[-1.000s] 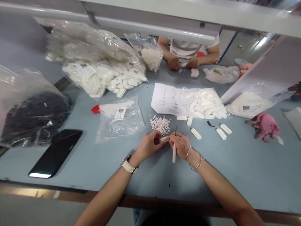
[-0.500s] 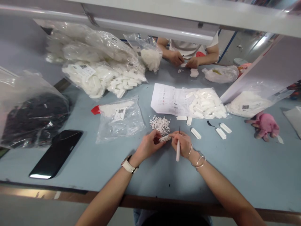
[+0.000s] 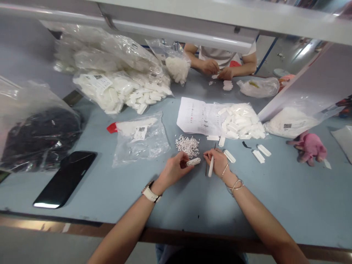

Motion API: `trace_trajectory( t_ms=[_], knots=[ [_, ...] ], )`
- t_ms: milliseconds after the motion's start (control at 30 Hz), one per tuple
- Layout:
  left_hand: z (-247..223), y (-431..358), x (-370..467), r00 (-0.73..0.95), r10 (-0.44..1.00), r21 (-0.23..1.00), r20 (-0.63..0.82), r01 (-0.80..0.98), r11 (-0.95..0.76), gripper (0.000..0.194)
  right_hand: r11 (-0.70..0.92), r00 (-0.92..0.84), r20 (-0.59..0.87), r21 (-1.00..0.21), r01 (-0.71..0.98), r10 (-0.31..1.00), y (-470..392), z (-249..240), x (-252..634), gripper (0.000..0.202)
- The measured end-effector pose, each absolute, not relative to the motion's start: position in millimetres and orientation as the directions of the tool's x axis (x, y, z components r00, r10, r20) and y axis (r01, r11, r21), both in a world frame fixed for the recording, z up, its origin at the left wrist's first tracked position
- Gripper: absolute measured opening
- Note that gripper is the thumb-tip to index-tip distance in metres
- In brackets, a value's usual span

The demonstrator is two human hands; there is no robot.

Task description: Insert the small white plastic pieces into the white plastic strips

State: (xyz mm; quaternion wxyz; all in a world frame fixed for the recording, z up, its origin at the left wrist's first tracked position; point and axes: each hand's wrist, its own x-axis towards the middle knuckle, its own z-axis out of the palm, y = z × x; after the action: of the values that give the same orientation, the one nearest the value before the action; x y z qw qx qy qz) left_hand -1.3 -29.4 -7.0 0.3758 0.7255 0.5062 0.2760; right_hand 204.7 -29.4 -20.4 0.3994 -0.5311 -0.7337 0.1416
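Observation:
A small white rectangular plastic piece (image 3: pixel 193 162) with tiny marks or holes along its face is pinched between the thumb and fingers of my left hand (image 3: pixel 175 167). My right hand (image 3: pixel 216 161) is closed around a white-handled, pen-like tool (image 3: pixel 211 168), its thin dark end poking up past the knuckles. Below the right fingertips a thin dark rod (image 3: pixel 206 169) shows; I cannot tell whether it is held too. A gap separates the right fingers from the white piece. Just beyond my left hand lies a heap of tiny white pellets (image 3: pixel 187 146).
Similar white pieces (image 3: pixel 229 156) lie right of my hands. Beyond are a printed sheet (image 3: pixel 192 115), a bag of white pieces (image 3: pixel 242 123) and a flat clear bag (image 3: pixel 141 143). A phone (image 3: pixel 66 179) lies left, a pink plush toy (image 3: pixel 310 148) right. A co-worker's hands (image 3: pixel 210 66) work opposite.
My right hand has drawn back to the right, off the white piece, and its tool has tilted. My left hand keeps the piece in nearly the same place.

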Motion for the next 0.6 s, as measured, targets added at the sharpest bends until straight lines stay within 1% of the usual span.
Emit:
trace_trajectory(
  t_ms=[167,233,367,500,600],
  knots=[
    [-6,-29,-1,0.333,0.942,0.820,0.032,0.530,-0.215,0.023,0.388,-0.042,0.449,-0.715,0.581,0.892,-34,-17,198,0.023],
    [-7,-29,-1,0.333,0.942,0.825,0.047,0.518,-0.225,0.023,0.404,-0.029,0.469,-0.726,0.556,0.883,-36,-16,196,0.022],
    [-9,-29,-1,0.336,0.940,0.828,0.054,0.511,-0.230,0.022,0.463,-0.077,0.501,-0.717,0.521,0.862,-39,-17,192,0.024],
    [-9,-29,-2,0.352,0.935,0.830,0.041,0.509,-0.228,0.022,0.473,-0.098,0.481,-0.771,0.426,0.871,-41,-17,191,0.025],
    [-8,-29,-1,0.350,0.936,0.830,0.042,0.509,-0.228,0.023,0.476,-0.118,0.471,-0.781,0.405,0.874,-42,-17,190,0.024]
  ],
)
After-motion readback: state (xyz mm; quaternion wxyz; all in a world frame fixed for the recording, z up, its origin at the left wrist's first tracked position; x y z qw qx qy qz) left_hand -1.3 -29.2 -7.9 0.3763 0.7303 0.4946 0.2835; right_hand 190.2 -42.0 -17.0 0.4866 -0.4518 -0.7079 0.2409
